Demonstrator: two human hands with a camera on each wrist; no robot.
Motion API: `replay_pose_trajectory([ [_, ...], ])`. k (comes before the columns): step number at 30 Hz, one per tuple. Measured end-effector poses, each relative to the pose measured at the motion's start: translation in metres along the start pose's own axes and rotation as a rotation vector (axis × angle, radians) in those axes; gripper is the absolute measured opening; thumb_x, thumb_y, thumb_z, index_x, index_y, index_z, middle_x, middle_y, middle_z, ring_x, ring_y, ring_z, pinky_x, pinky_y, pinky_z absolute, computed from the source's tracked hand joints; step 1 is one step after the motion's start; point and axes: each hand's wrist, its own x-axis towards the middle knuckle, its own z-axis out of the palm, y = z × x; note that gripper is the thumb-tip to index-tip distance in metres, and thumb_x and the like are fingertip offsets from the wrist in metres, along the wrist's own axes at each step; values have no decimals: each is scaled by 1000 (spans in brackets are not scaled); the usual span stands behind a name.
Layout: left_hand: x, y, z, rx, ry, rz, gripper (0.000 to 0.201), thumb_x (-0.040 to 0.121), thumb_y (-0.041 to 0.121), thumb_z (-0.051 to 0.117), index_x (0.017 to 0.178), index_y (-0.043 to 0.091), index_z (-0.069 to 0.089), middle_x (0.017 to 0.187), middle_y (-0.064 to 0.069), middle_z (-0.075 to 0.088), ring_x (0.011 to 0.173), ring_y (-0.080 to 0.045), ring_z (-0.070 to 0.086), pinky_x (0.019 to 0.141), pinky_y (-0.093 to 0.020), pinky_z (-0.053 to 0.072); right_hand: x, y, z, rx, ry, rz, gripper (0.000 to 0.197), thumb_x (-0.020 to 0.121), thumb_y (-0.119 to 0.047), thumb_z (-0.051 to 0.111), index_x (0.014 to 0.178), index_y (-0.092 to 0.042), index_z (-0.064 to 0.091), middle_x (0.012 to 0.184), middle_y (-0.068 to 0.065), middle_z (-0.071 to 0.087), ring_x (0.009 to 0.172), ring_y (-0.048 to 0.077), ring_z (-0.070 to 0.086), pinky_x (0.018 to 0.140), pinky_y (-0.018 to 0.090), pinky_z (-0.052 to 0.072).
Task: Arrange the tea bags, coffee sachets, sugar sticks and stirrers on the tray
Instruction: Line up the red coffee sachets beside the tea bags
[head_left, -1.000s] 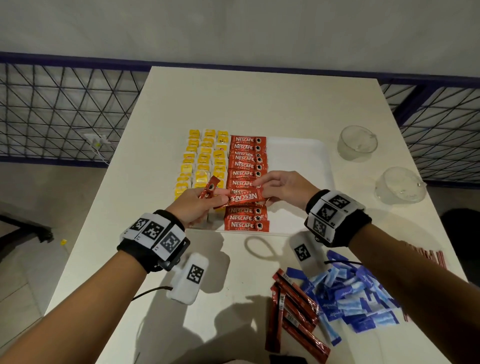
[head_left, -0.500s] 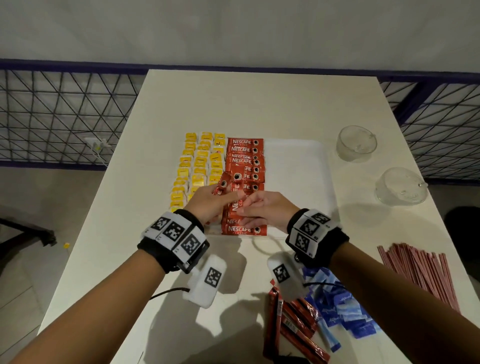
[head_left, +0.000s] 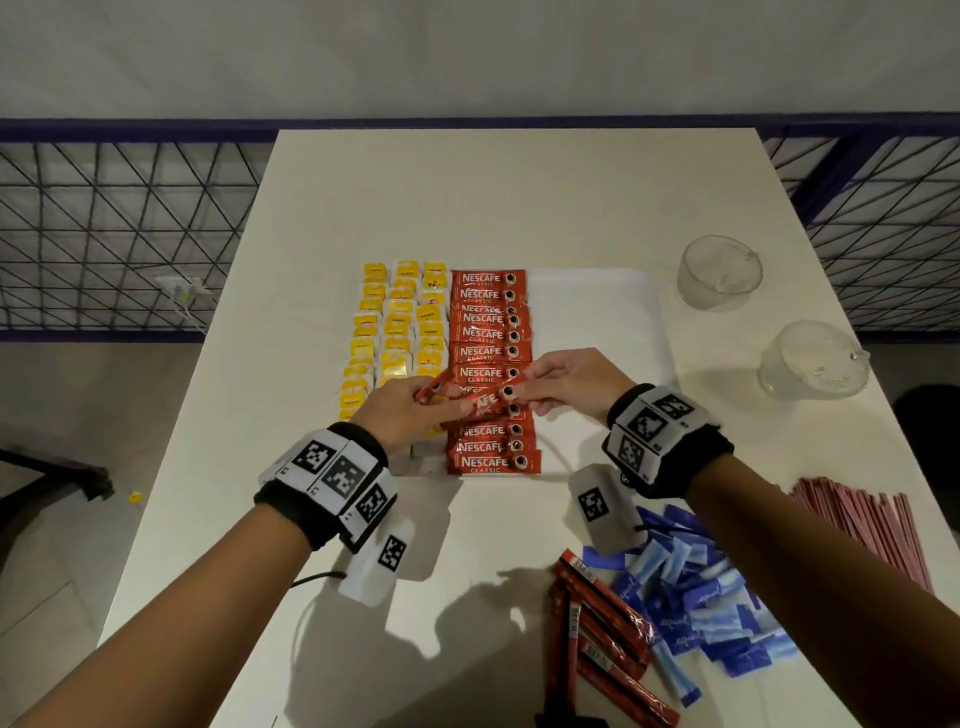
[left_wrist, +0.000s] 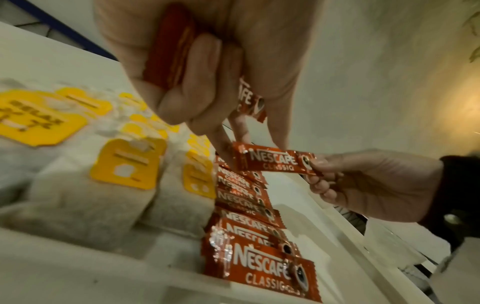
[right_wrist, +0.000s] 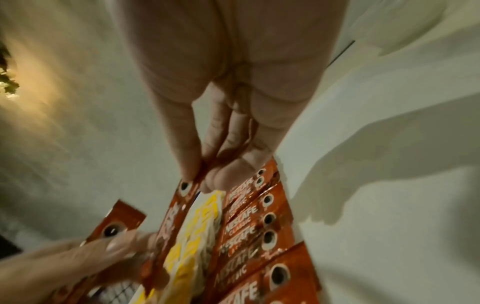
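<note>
A white tray (head_left: 597, 312) holds three columns of yellow-tagged tea bags (head_left: 397, 322) and a column of red coffee sachets (head_left: 488, 332). Over the middle of that column my right hand (head_left: 566, 382) pinches the right end of one coffee sachet (head_left: 485, 402), held crosswise. My left hand (head_left: 410, 415) grips spare sachets (head_left: 434, 389) in its palm, and its fingertips touch the left end of the held sachet. The left wrist view shows the held sachet (left_wrist: 272, 162) just above the column (left_wrist: 246, 205), with a spare sachet (left_wrist: 171, 51) in the curled fingers. In the right wrist view, fingers (right_wrist: 221, 133) pinch the sachet (right_wrist: 182, 197).
Near my right forearm lie a pile of blue sugar sticks (head_left: 701, 613), several red sticks (head_left: 602, 639) and a bundle of red stirrers (head_left: 862, 530). Two glass cups (head_left: 719, 273) (head_left: 813, 358) stand right of the tray. The tray's right half is bare.
Both hands dipped toward the near part of the sachet column, then came back to its middle. The right hand now pinches a sachet crosswise there; the left still holds spares.
</note>
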Motion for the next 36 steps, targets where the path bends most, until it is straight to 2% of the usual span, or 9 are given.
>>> replay_pose_trajectory([
  [6, 2, -12, -18, -36, 84, -46, 16, 90, 29, 58, 99, 17, 63, 79, 7, 65, 83, -9, 59, 68, -11, 39, 18, 9, -11, 228, 184, 62, 9, 77, -5, 71, 83, -6, 64, 77, 9, 67, 69, 14, 63, 75, 22, 55],
  [9, 0, -13, -20, -49, 86, -54, 17, 93, 23, 55, 103, 10, 61, 75, 3, 62, 66, 0, 57, 50, -1, 37, 30, 12, -7, 234, 205, 104, 19, 78, -3, 70, 95, 2, 64, 77, 9, 67, 69, 14, 63, 76, 23, 55],
  [13, -3, -10, -25, -37, 71, -60, 14, 95, 22, 52, 96, 10, 58, 66, 4, 60, 39, 9, 51, 39, -3, 34, 38, 9, 0, 185, 209, 131, 13, 78, -5, 71, 88, -4, 63, 81, 10, 67, 70, 15, 63, 80, 26, 54],
  [21, -9, -6, -33, -56, 21, -94, 21, 96, 25, 49, 103, 9, 60, 67, 3, 58, 29, 5, 43, 37, -5, 27, 48, 2, 6, -18, 247, 187, 12, 78, -13, 71, 84, -9, 62, 74, 5, 65, 62, 12, 58, 79, 26, 54],
  [25, -9, -8, -33, -86, 26, -107, 17, 95, 25, 51, 90, 13, 62, 49, 13, 58, 30, 6, 43, 67, -33, 45, 49, 1, 8, -101, 286, 198, 14, 79, -17, 72, 76, -13, 60, 71, 4, 63, 60, 12, 56, 73, 26, 53],
  [27, -11, -7, -33, -90, 26, -120, 18, 95, 25, 51, 84, 14, 61, 50, 14, 58, 31, 7, 43, 92, -47, 41, 49, 1, 9, -135, 310, 194, 15, 78, -19, 72, 75, -13, 59, 69, 3, 62, 57, 12, 54, 65, 23, 52],
  [29, -12, -6, -33, -91, 26, -121, 18, 95, 24, 51, 88, 12, 62, 54, 13, 58, 31, 6, 43, 96, -49, 37, 48, 1, 10, -172, 329, 189, 18, 78, -21, 73, 73, -14, 58, 67, 2, 61, 56, 11, 53, 61, 21, 50],
  [32, -11, -7, -33, -83, 18, -110, 17, 95, 25, 50, 94, 12, 61, 65, 6, 57, 30, 6, 43, 66, -34, 44, 46, -1, 10, -214, 340, 176, 21, 78, -24, 72, 70, -15, 56, 65, 1, 58, 57, 11, 52, 65, 23, 51],
  [36, -8, -12, -33, -23, -2, -109, 19, 96, 26, 48, 99, 11, 60, 54, 12, 54, 27, 3, 39, 45, -17, 25, 43, -4, 8, -231, 351, 155, 24, 79, -25, 72, 68, -14, 54, 66, 3, 58, 56, 13, 51, 73, 29, 53],
])
